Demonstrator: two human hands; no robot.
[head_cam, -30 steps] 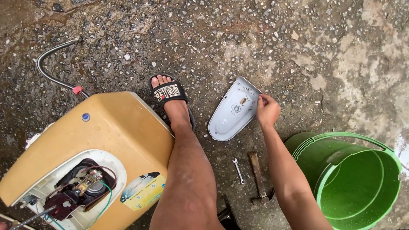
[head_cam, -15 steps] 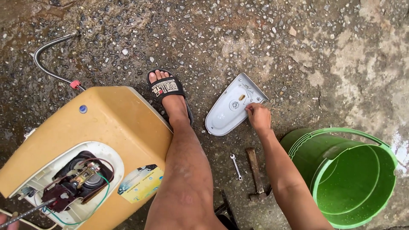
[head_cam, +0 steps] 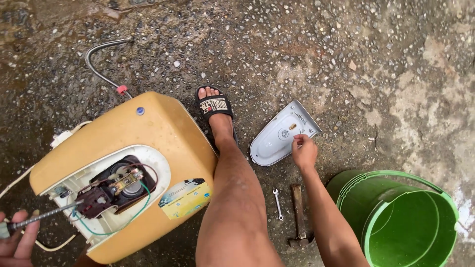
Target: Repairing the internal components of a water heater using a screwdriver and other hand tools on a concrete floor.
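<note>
Wet pebbled concrete floor fills the view. At 3 o'clock from the sandalled foot (head_cam: 216,110) lies the grey plastic cover (head_cam: 282,134), inner side up, resting flat. Right hand (head_cam: 303,151) has slid from the cover's far corner down to its near edge, fingertips pinched together over the rim, seemingly dropping something small inside. At 6 o'clock from it: small spanner (head_cam: 277,203), hammer (head_cam: 298,215), green bucket (head_cam: 405,222). Left hand (head_cam: 17,241), at 8 o'clock, grips a screwdriver (head_cam: 42,217) poked into the yellow water heater (head_cam: 123,168).
</note>
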